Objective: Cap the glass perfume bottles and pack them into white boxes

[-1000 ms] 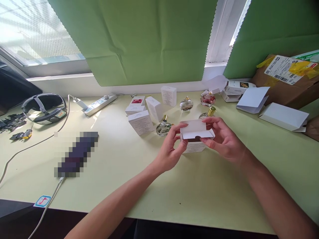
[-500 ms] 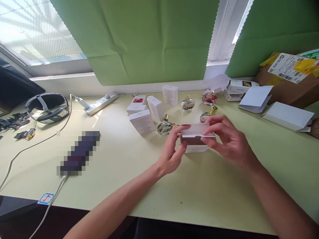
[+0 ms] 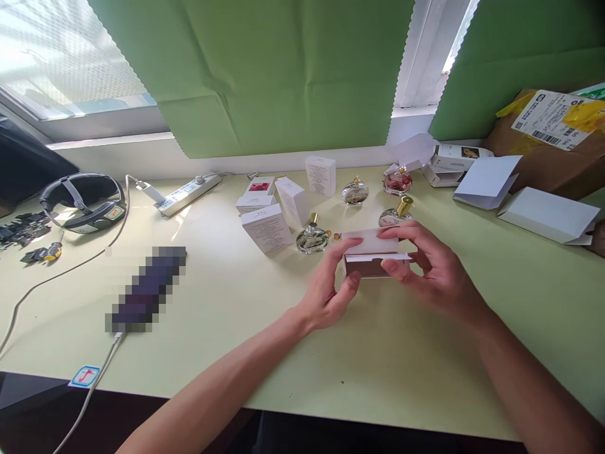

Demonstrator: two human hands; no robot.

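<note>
A small white carton [image 3: 373, 255] is held between both hands just above the pale green table [image 3: 387, 353]. Its open end faces me and shows a dark inside. My left hand [image 3: 331, 287] grips the carton's left side with thumb and fingers. My right hand [image 3: 432, 268] holds the right side, with fingers on the lid flap and the thumb underneath. Right behind the carton stand a clear perfume bottle with a gold cap [image 3: 312, 238] and another gold-capped bottle [image 3: 396, 214].
Several white boxes [image 3: 267, 227] and two more bottles [image 3: 354, 192] stand further back. Flat cartons [image 3: 548, 214] and a brown parcel [image 3: 553, 142] lie at the right. At the left are a power strip [image 3: 186, 192], a headset [image 3: 82, 202], a cable and a blurred dark object [image 3: 146, 290].
The carton's raised lid flap has come down towards the opening, and the carton has tipped so its open end faces me. Both hands have kept their hold.
</note>
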